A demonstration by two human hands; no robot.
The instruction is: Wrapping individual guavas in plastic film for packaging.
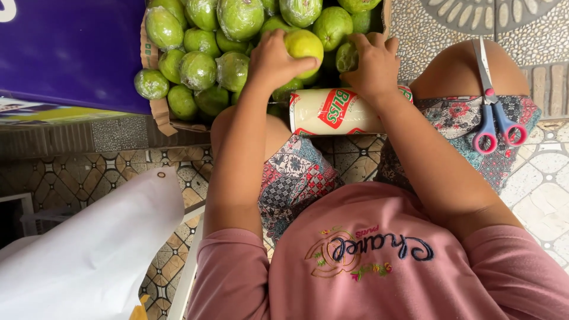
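Fruit (303, 46) in left hand (274, 59), right hand (372, 64) fingers part hidden btwn fruit, box (155, 112) cut off

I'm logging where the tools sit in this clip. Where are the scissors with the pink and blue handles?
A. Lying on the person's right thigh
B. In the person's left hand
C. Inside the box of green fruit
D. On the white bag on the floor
A: the scissors lie on the right thigh, apart from both hands; the left hand and right hand are in the green fruit.
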